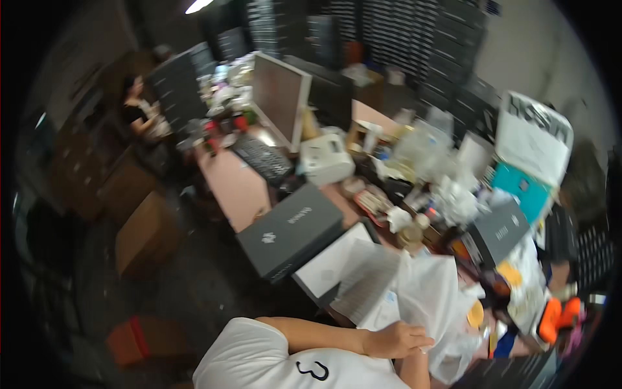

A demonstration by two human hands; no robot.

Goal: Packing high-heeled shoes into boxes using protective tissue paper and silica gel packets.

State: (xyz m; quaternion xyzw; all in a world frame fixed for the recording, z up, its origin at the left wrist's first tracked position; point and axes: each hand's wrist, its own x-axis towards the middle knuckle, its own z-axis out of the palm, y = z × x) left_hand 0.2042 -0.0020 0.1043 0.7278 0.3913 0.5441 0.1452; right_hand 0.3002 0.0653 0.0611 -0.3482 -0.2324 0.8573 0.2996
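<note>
My left hand [398, 340] reaches across from a white sleeve, with its fingers curled closed at the lower edge of a thin white wrapping sheet [427, 285]. A small white bit shows at its fingertips. Under it, part of my right forearm [414, 372] comes up from the lower edge; the right hand's fingers are hidden. Beyond my hands lies an open dark box with white lining paper [334, 259], and the sheet spreads over its right end. A dark grey lidded box [291, 230] with light printing sits against its far left side.
On the pink table [227, 178] are a monitor [280, 100], a keyboard [262, 159], a white label-printer-like machine [326, 159] and piled plastic bags [421, 152]. Another grey box [494, 233] tilts at right, near orange objects [551, 321]. Cartons [149, 233] stand left; a person [142, 110] is far left.
</note>
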